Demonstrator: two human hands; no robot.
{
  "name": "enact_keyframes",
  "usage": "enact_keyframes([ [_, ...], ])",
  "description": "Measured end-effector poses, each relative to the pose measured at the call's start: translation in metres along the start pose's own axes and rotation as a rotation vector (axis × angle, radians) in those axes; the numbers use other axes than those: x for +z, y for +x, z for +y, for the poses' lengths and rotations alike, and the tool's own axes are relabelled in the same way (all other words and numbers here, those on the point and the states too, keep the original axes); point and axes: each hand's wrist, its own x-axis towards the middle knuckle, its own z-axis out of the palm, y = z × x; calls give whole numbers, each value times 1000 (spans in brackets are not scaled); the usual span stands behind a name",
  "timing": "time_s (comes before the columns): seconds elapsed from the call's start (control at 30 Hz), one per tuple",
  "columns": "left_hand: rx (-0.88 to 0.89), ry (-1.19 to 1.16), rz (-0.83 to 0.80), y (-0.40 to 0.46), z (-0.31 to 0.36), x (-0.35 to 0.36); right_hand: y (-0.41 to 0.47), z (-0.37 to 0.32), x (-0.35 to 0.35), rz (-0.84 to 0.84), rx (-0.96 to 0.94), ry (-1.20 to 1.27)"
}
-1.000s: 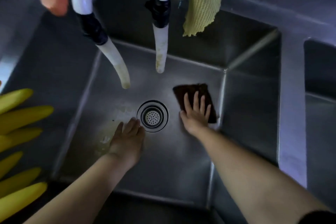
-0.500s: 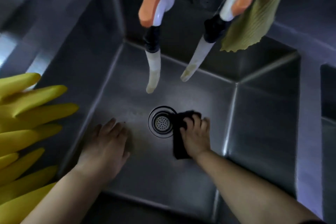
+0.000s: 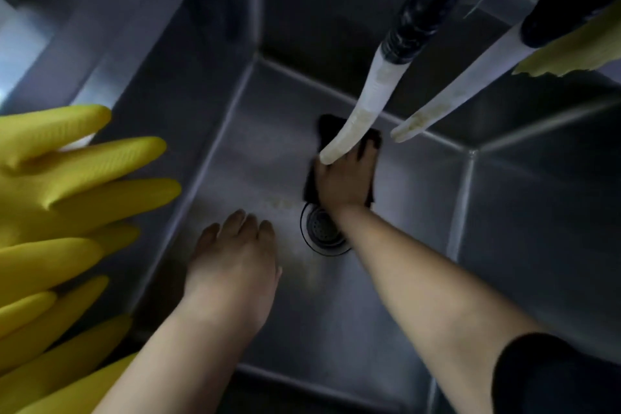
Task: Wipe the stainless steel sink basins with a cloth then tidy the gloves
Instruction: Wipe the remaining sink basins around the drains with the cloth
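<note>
1. One steel sink basin [image 3: 386,329] is seen from above, with one round drain [image 3: 319,232] set in its floor.
2. One dark cloth [image 3: 327,126] is pressed flat against the basin floor just beyond the drain by the right hand [image 3: 342,181] (its fingers are laid over the cloth, and whether they are straight or curled cannot be told).
3. The left hand [image 3: 232,262] is rested on the basin floor to the left of the drain, fingers straight and together, with nothing held.
4. Two pale hoses [image 3: 366,101] are hung down over the basin; the tip of the nearer one is seen in front of the right hand.
5. Yellow rubber gloves [image 3: 67,185] are draped at the left edge (two appear to be stacked, though the count is uncertain).
6. One yellow-green rag [image 3: 578,50] is hung at the upper right.
</note>
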Motion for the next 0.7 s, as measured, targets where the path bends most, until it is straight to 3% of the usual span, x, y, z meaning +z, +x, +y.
enact_keyframes([
  [0.13,-22,-55,-16,0,0,-5,-22,-66,12,-138,-275,95],
  [0.23,-42,-63,-12,0,-2,-4,-17,-62,14,-197,-423,115],
  [0.3,-48,-60,-23,0,-2,-3,-10,-40,9,-146,-431,141],
  [0.4,-54,-59,-24,-1,0,-5,1,10,2,-61,-271,88],
  [0.47,-57,-43,1,-1,2,-7,1,49,0,-95,-128,23],
  [0.6,-51,-84,7,-1,5,-8,-12,129,-1,-121,274,35],
  [0.7,-37,-117,4,-3,5,-11,-6,145,-4,-102,526,70],
])
